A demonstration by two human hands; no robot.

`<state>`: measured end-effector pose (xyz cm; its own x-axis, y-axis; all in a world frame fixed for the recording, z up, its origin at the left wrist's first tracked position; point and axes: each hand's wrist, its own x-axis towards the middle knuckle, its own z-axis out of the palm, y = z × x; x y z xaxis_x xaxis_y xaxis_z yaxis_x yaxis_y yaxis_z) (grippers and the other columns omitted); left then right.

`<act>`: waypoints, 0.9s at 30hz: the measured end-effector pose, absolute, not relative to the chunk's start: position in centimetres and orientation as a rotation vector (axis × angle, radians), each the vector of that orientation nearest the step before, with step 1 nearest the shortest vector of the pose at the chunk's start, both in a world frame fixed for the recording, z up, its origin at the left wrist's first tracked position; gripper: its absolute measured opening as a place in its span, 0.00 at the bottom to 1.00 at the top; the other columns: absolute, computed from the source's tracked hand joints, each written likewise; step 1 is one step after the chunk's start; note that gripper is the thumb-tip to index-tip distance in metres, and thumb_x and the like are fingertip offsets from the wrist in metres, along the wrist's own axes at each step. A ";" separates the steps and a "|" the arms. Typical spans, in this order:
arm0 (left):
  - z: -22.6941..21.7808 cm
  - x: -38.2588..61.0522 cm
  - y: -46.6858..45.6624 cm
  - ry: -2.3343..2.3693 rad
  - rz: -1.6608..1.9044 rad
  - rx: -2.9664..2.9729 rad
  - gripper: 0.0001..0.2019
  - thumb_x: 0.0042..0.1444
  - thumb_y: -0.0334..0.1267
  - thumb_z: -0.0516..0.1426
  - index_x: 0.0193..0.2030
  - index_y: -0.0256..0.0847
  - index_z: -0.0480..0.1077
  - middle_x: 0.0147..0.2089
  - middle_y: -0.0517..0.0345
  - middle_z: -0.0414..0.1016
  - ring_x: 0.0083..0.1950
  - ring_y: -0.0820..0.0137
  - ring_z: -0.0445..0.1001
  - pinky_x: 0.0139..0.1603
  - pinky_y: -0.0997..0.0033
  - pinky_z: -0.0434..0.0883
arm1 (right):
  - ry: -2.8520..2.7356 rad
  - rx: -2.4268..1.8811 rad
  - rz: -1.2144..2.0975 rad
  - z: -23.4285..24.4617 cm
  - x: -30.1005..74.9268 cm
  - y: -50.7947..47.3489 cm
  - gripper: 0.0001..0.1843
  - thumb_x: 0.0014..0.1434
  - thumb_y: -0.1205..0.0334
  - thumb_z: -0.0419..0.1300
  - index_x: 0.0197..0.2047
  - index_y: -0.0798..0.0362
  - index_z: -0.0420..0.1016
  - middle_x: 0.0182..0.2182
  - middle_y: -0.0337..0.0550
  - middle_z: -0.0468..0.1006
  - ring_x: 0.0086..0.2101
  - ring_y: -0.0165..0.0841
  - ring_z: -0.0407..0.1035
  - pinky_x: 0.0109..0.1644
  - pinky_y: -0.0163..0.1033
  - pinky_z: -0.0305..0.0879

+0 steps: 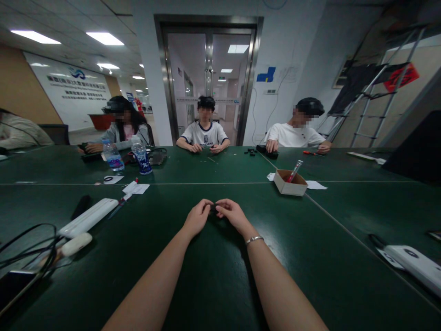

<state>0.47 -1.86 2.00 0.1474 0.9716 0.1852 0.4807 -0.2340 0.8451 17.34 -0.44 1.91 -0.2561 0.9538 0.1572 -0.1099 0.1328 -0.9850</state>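
My left hand (197, 217) and my right hand (232, 214) meet over the dark green table (213, 276). Both pinch a small black object (213, 209) between their fingertips. The object is too small and too hidden to name. My fingers are curled and closed on it. A silver bracelet (254, 239) sits on my right wrist. Both forearms reach out from the bottom edge of the view.
A small cardboard box (290, 183) with a red-handled tool stands at right. A white power strip (87, 217), black cables (27, 248) and a pen (119, 205) lie at left. Two water bottles (141, 156) stand farther back. Three people sit across the table.
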 end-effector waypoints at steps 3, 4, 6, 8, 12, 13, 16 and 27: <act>2.1 0.4 -1.9 1.377 1.019 1.784 0.14 0.59 0.43 0.46 0.46 0.44 0.68 0.43 0.57 0.73 0.39 0.71 0.71 0.38 0.73 0.67 | -1.398 -0.890 1.325 1.9 17.3 -0.4 0.19 0.45 0.53 0.69 0.37 0.55 0.73 0.25 0.39 0.74 0.26 0.29 0.70 0.30 0.35 0.66; 2.1 0.4 -1.9 1.384 1.009 1.775 0.14 0.60 0.44 0.46 0.46 0.44 0.68 0.41 0.57 0.73 0.37 0.71 0.71 0.37 0.72 0.67 | -1.399 -0.890 1.325 1.9 17.3 -0.4 0.19 0.45 0.53 0.69 0.37 0.55 0.73 0.25 0.39 0.74 0.26 0.29 0.69 0.30 0.35 0.66; 2.0 0.4 -1.9 1.404 0.980 1.771 0.16 0.61 0.46 0.43 0.46 0.45 0.68 0.35 0.59 0.73 0.34 0.71 0.70 0.35 0.72 0.66 | -1.402 -0.892 1.328 1.9 17.4 -0.4 0.20 0.45 0.53 0.69 0.37 0.55 0.73 0.25 0.39 0.74 0.26 0.30 0.69 0.31 0.35 0.66; 2.0 0.4 -1.9 1.407 0.968 1.782 0.17 0.61 0.47 0.43 0.46 0.44 0.68 0.34 0.59 0.72 0.34 0.71 0.70 0.35 0.72 0.66 | -1.406 -0.896 1.331 2.0 17.4 -0.5 0.19 0.45 0.53 0.69 0.37 0.55 0.73 0.26 0.39 0.74 0.27 0.30 0.70 0.31 0.35 0.66; 2.1 0.4 -1.9 1.358 1.003 1.773 0.14 0.60 0.44 0.46 0.46 0.44 0.67 0.44 0.57 0.72 0.41 0.70 0.71 0.39 0.73 0.67 | -1.422 -0.899 1.330 2.1 17.5 -0.6 0.19 0.47 0.55 0.68 0.38 0.56 0.72 0.27 0.40 0.75 0.27 0.30 0.70 0.32 0.35 0.66; 2.1 0.4 -1.9 1.351 1.006 1.768 0.14 0.60 0.44 0.46 0.46 0.44 0.67 0.45 0.57 0.72 0.42 0.70 0.71 0.39 0.73 0.67 | -1.424 -0.899 1.328 2.1 17.5 -0.6 0.18 0.47 0.55 0.68 0.38 0.56 0.72 0.27 0.39 0.75 0.27 0.29 0.70 0.32 0.35 0.66; 2.2 0.3 -1.9 1.357 0.984 1.768 0.14 0.60 0.46 0.46 0.46 0.45 0.67 0.41 0.58 0.73 0.40 0.70 0.71 0.38 0.72 0.67 | -1.423 -0.897 1.322 2.0 17.4 -0.5 0.18 0.47 0.55 0.68 0.38 0.56 0.73 0.26 0.39 0.74 0.27 0.29 0.69 0.32 0.35 0.66; 2.2 0.4 -2.0 1.376 1.013 1.806 0.14 0.61 0.44 0.45 0.45 0.44 0.68 0.34 0.59 0.73 0.36 0.70 0.71 0.37 0.72 0.66 | -1.394 -0.889 1.339 1.6 17.3 -0.1 0.20 0.44 0.54 0.69 0.38 0.57 0.72 0.25 0.39 0.74 0.26 0.29 0.69 0.30 0.35 0.65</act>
<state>0.40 -2.04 2.21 0.1535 0.9691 0.1931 0.4722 -0.2436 0.8472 17.30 -0.14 1.58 -0.2617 0.9528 0.1541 -0.1155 0.1276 -0.9851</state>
